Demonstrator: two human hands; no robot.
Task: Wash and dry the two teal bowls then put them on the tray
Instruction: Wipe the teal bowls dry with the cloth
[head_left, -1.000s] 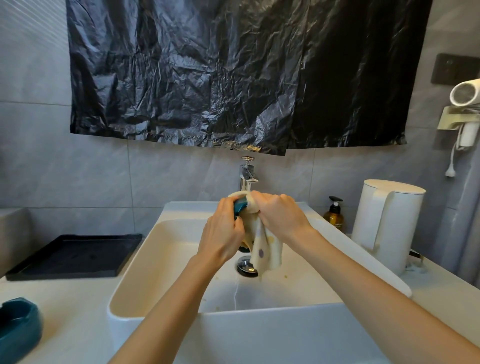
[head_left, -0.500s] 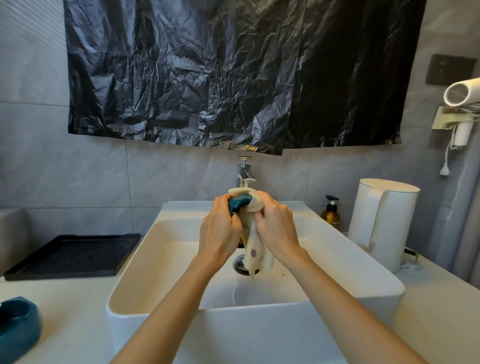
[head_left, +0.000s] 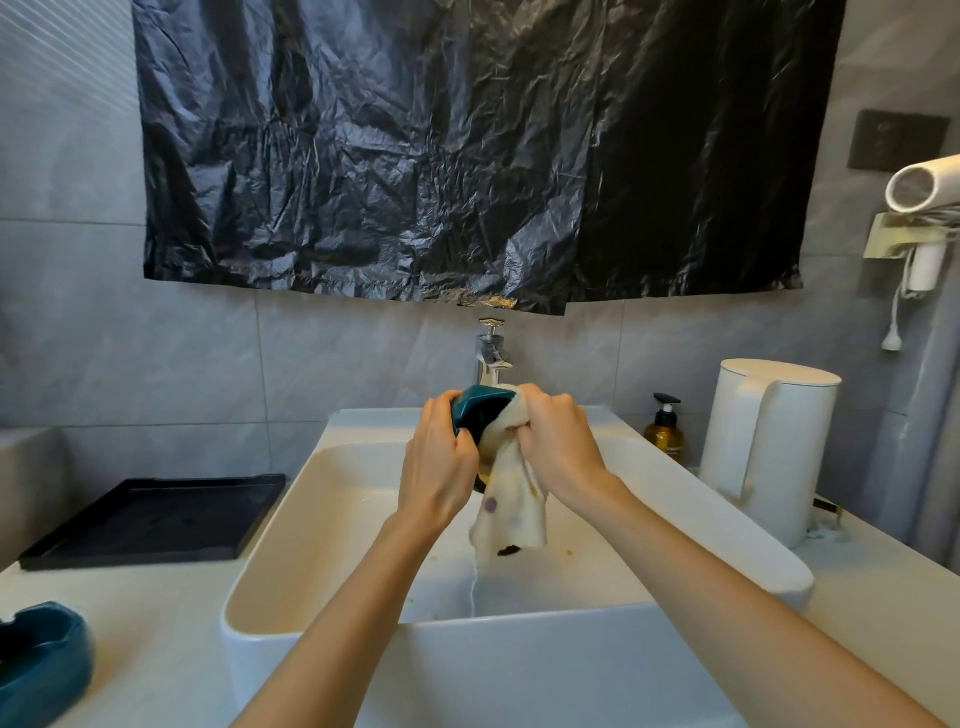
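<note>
The left hand (head_left: 436, 467) and the right hand (head_left: 558, 447) are up close together over the middle of the white sink (head_left: 727, 535), just in front of the faucet (head_left: 491, 353). The left hand grips a teal bowl (head_left: 480, 410) from its left side, fingers curled round the rim. The right hand is clenched on a cream spotted cloth (head_left: 511, 509), bunching it against the bowl's right side. The rest of the cloth hangs down between the wrists, and a thin trickle of water falls from its lower edge.

Only the bowl's top rim and part of its dark inside show, since the hands and the cloth cover the rest. The sink's drain is behind the cloth.

A second teal bowl (head_left: 41, 660) sits on the white surface (head_left: 130, 613) at the near left, cut off by the picture's edge. The black tray (head_left: 150, 519) lies farther back on the left, well apart from both bowls.

In all there are two teal bowls, one tray and one cloth. On the right, one amber pump bottle (head_left: 665, 434) and one white jug (head_left: 769, 447) stand.
</note>
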